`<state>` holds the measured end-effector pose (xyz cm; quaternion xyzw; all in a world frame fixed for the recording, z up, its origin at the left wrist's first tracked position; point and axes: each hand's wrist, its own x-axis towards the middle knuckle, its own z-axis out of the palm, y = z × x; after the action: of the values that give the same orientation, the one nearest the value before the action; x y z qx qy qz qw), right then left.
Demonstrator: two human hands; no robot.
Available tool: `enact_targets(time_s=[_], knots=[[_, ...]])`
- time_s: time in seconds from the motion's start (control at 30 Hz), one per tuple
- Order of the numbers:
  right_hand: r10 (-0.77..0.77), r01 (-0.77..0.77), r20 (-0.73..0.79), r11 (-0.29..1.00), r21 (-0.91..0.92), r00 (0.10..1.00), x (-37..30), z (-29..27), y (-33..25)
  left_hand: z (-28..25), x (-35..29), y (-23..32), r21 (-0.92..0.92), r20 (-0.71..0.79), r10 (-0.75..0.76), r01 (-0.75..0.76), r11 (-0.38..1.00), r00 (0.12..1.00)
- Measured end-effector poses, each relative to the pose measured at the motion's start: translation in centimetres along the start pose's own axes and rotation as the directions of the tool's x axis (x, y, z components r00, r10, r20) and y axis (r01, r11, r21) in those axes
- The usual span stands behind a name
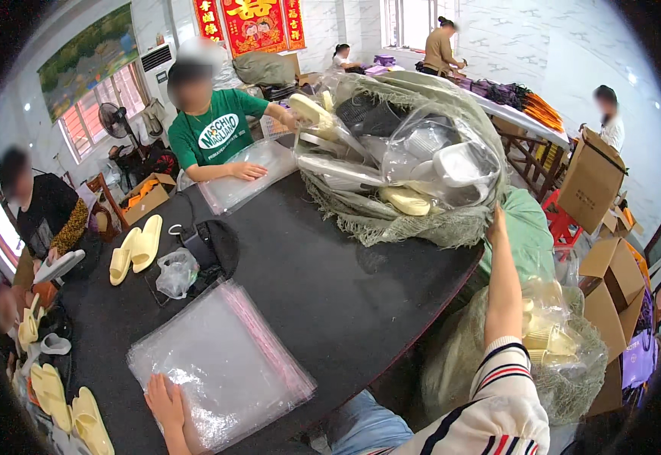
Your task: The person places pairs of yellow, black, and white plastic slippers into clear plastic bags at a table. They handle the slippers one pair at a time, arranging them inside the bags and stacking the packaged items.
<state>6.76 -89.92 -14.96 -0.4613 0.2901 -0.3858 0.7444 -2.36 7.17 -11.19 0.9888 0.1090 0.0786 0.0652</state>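
Note:
My left hand point(165, 406) lies flat, fingers stretched, on a stack of clear plastic bags point(209, 364) with a pink strip along one side. My right arm reaches forward, and my right hand point(496, 224) grips the edge of a big green woven sack point(429, 227) on the table. Its fingertips are partly hidden by the sack. Inside the opened sack are white slippers point(463, 163), dark ones and pale yellow ones point(406, 201), some in clear bags. Across the table, a person in a green shirt point(220, 129) rests one hand on another pile of bags point(258, 171) and reaches to a yellow slipper.
A pair of yellow slippers point(137, 246), a crumpled plastic bag point(176, 274) and a black device point(202, 246) lie on the dark table point(346, 303). More slippers line its left edge, near people. At right stand a second sack point(459, 356) and cardboard boxes point(592, 182).

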Motion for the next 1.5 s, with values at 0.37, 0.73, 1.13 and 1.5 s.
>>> enact_targets(time_s=[0.37, 0.73, 1.13, 1.5], knots=[[-0.046, 0.055, 0.085, 0.992, -0.116, 0.995, 1.8, 1.2, -2.6, 1.5, 0.9, 1.0, -0.059, 0.008, 0.052, -0.052, 0.997, 0.999], [-0.739, 0.349, -0.005, 0.323, -0.880, 0.673, -6.4, 1.2, -4.3, 1.5, 0.7, 0.6, -0.065, -0.041, 0.077, -0.079, 0.995, 0.996], [-0.194, 0.726, 0.948, -0.610, -0.317, 0.251, -22.8, 23.7, -16.3, 0.3, -0.4, -0.2, -0.092, -0.038, 0.036, -0.040, 0.995, 0.999], [-0.450, 0.935, 0.828, 0.050, -0.352, 0.336, -31.4, 31.4, -16.0, -0.2, -0.9, -0.9, -0.158, -0.144, 0.045, -0.068, 0.985, 0.989]])
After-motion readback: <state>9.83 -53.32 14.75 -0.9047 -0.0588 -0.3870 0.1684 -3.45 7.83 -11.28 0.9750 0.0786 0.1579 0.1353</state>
